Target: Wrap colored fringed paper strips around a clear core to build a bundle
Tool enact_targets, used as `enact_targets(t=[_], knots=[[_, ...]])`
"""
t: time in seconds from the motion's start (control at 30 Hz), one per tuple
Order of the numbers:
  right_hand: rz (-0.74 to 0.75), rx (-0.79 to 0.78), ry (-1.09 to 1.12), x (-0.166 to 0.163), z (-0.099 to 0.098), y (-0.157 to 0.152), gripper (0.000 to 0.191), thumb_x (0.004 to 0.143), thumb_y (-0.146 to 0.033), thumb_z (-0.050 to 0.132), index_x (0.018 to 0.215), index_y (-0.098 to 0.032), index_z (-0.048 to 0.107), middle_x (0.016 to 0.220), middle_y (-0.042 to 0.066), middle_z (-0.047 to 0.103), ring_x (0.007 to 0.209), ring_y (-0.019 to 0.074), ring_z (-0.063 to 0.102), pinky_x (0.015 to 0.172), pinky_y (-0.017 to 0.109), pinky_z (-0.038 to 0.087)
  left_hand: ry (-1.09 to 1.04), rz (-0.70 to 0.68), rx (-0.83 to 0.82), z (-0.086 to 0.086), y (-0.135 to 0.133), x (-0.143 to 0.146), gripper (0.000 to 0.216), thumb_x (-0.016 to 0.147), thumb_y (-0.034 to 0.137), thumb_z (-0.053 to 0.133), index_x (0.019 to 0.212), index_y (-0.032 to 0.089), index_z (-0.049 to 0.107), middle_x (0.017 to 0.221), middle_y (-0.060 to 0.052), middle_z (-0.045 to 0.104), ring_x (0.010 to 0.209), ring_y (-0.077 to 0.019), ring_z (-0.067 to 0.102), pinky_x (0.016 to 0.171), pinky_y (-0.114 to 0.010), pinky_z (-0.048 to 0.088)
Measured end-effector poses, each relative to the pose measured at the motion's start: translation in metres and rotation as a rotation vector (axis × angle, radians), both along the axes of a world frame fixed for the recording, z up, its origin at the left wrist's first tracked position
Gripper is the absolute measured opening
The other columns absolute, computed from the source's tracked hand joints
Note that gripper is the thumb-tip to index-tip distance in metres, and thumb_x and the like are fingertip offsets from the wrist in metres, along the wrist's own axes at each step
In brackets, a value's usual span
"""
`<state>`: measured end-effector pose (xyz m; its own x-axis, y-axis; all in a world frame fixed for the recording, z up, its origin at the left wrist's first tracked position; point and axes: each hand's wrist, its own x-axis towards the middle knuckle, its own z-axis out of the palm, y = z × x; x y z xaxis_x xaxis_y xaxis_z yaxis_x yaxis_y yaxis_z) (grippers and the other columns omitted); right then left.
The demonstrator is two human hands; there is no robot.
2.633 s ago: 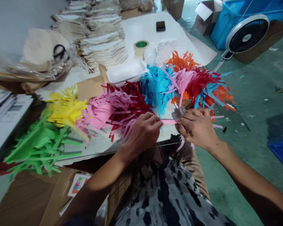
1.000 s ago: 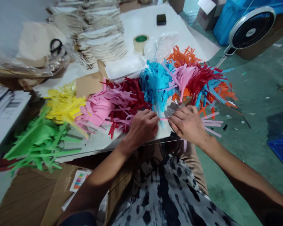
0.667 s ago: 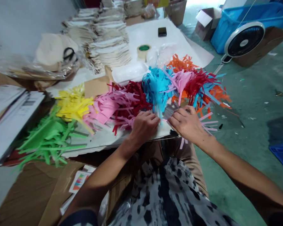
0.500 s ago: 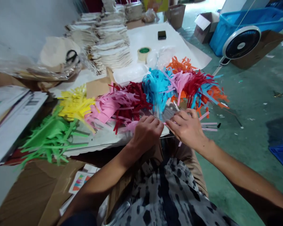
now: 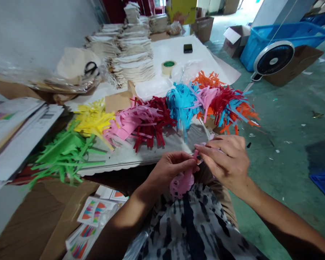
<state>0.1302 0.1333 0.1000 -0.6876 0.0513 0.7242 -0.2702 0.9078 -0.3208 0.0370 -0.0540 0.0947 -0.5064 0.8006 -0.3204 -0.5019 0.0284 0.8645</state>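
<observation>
My left hand [image 5: 170, 169] and my right hand [image 5: 224, 159] are both pinched on one bundle of pink paper strips [image 5: 182, 181], held in front of my chest just off the near edge of the white board [image 5: 141, 156]. The bundle's curled end hangs below my left hand. On the board behind lie heaps of cut paper strips: green [image 5: 62, 153], yellow [image 5: 93, 119], pink [image 5: 127, 121], dark red [image 5: 154, 119], blue [image 5: 181, 103] and a mixed orange, red and blue heap [image 5: 227, 103].
A tape roll [image 5: 168, 67], a white foam tray [image 5: 157, 87], black scissors [image 5: 90, 67] and stacked cloth bags [image 5: 132, 57] lie further back. A fan [image 5: 273, 59] and blue crate [image 5: 284, 34] stand on the green floor at right. Printed sheets [image 5: 93, 213] lie on cardboard at lower left.
Both hands have lifted off the board and pulled back toward my body, carrying the pink strips with them as a gathered bundle. The camera view has tilted up slightly.
</observation>
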Motion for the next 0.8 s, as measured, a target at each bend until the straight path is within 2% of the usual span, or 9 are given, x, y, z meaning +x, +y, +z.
enact_targets(t=[0.13,0.2,0.23,0.33,0.43,0.6,0.7,0.8], knots=[[0.129,-0.545,-0.186,-0.008,-0.006,-0.010,0.013,0.096,-0.023,0.073,0.100,-0.031,0.083,0.089,0.000,0.080,0.085,0.0198,0.072,0.079,0.038,0.053,0.000,0.039,0.015,-0.011,0.002,0.000,0.025,0.082,0.041,0.088,0.084,0.017,0.080,0.079,-0.002,0.075,0.069,-0.0108,0.063,0.070,-0.023,0.048],[0.160,-0.733,-0.235,-0.013,-0.009,-0.012,0.009,0.093,-0.024,0.076,0.094,-0.029,0.083,0.090,0.000,0.081,0.082,0.0184,0.073,0.075,0.034,0.054,0.086,0.121,0.007,-0.013,0.002,-0.002,0.023,0.080,0.039,0.090,0.081,0.018,0.081,0.083,-0.002,0.073,0.074,-0.0112,0.063,0.073,-0.023,0.048],[0.161,-0.779,-0.242,-0.015,-0.010,-0.013,0.007,0.092,-0.024,0.077,0.092,-0.028,0.083,0.090,0.000,0.082,0.081,0.0181,0.073,0.074,0.033,0.054,0.147,0.171,0.007,-0.013,0.002,-0.004,0.022,0.078,0.037,0.091,0.080,0.018,0.081,0.087,-0.002,0.072,0.080,-0.0120,0.064,0.076,-0.023,0.048],[0.158,-0.769,-0.231,-0.020,-0.011,-0.016,0.006,0.091,-0.025,0.080,0.091,-0.029,0.083,0.087,-0.001,0.080,0.081,0.0174,0.071,0.075,0.033,0.053,0.279,0.253,0.031,-0.010,0.002,-0.007,0.019,0.078,0.034,0.091,0.077,0.019,0.081,0.106,-0.004,0.072,0.100,-0.0164,0.066,0.089,-0.026,0.050],[0.173,-0.689,-0.155,-0.023,-0.010,-0.021,0.009,0.092,-0.023,0.079,0.094,-0.031,0.083,0.085,-0.001,0.077,0.082,0.0174,0.068,0.078,0.035,0.051,0.223,0.210,0.085,-0.008,0.001,-0.007,0.020,0.081,0.035,0.089,0.076,0.018,0.078,0.115,-0.006,0.075,0.104,-0.0192,0.068,0.095,-0.031,0.051],[0.175,-0.643,-0.073,-0.024,-0.010,-0.030,0.009,0.091,-0.022,0.079,0.093,-0.031,0.082,0.085,0.000,0.074,0.083,0.0186,0.067,0.080,0.037,0.051,0.161,0.238,0.104,-0.009,-0.003,-0.003,0.023,0.081,0.035,0.089,0.073,0.018,0.075,0.101,-0.004,0.077,0.091,-0.0169,0.069,0.087,-0.029,0.052],[0.149,-0.697,-0.132,-0.023,-0.011,-0.032,0.004,0.092,-0.028,0.079,0.089,-0.029,0.081,0.084,0.001,0.073,0.084,0.0202,0.067,0.081,0.039,0.053,0.198,0.266,0.092,-0.011,-0.005,-0.002,0.020,0.082,0.033,0.088,0.074,0.018,0.077,0.093,-0.003,0.077,0.090,-0.0156,0.068,0.087,-0.027,0.051],[0.163,-0.783,-0.213,-0.020,-0.013,-0.029,0.009,0.092,-0.032,0.079,0.085,-0.027,0.079,0.085,0.002,0.075,0.083,0.0206,0.068,0.080,0.039,0.053,0.221,0.261,0.094,-0.012,-0.005,-0.001,0.019,0.084,0.034,0.087,0.076,0.019,0.078,0.091,-0.002,0.075,0.089,-0.0145,0.066,0.086,-0.027,0.050]])
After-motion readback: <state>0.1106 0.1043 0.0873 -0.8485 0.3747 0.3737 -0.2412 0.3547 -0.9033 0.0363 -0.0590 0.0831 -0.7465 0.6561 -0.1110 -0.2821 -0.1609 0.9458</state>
